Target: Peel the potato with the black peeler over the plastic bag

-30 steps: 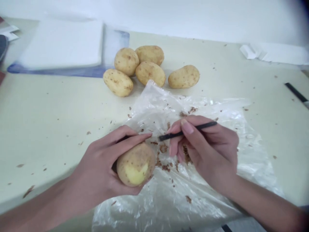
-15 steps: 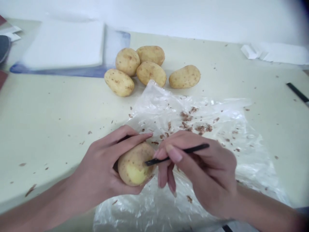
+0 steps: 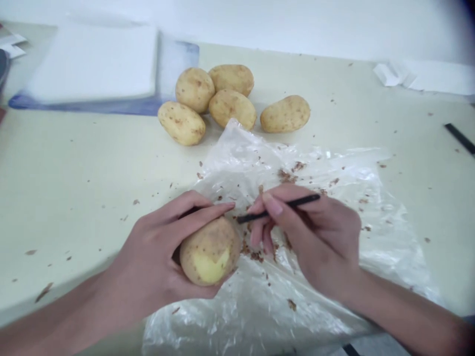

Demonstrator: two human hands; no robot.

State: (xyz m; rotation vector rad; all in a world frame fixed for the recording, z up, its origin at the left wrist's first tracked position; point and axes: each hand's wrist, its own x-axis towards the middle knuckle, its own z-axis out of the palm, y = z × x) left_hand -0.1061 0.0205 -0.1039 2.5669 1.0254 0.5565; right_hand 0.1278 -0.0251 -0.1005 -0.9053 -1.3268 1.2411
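The left hand (image 3: 159, 247) gripped a potato (image 3: 210, 247) by the near edge of the surface (image 3: 92, 163), fingers wrapped around its sides and one finger stretched along its top. A yellow patch, bare of skin, showed low on the potato. The right hand (image 3: 319, 237) held a black stick (image 3: 300, 201) like a pen, pinched between thumb and fingers; its tip was right by the potato's upper right, and whether it touched could not be told. Beneath the hands, a clear sheet (image 3: 393, 232) spread to the near edge, strewn with brown scraps (image 3: 286, 176). Towards the far edge lay five other potatoes (image 3: 232, 108), four bunched together and one just to their right. A white pad (image 3: 96, 64) rested on a blue board (image 3: 122, 107) near the far left corner, and a black strip (image 3: 460, 138) lay by the right edge.
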